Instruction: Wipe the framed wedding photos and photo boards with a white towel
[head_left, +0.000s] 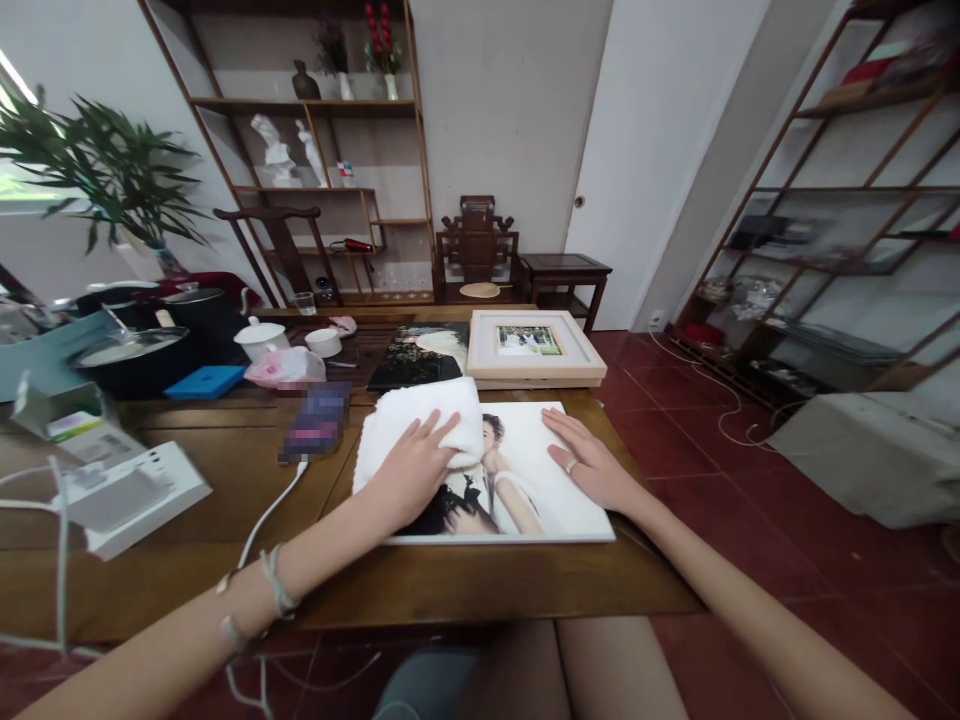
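Observation:
A white-backed photo panel [555,490], printed with a couple's portrait, lies flat near the front edge of the wooden table. My left hand [424,465] rests with fingers spread on a folded white towel [397,410], which covers the panel's left part. On the panel's right side, my right hand [589,460] lies flat with fingers stretched out, a ring on one finger. Just behind are a dark photo panel [420,355] and a light wooden picture frame [536,345].
At left on the table [480,580] are a phone [315,420] on a white cable, a white charger box [142,490], a blue box [204,382], a pink-and-white bag [285,367], a white teapot [260,338] and black pots [135,355]. Chairs and shelves stand behind.

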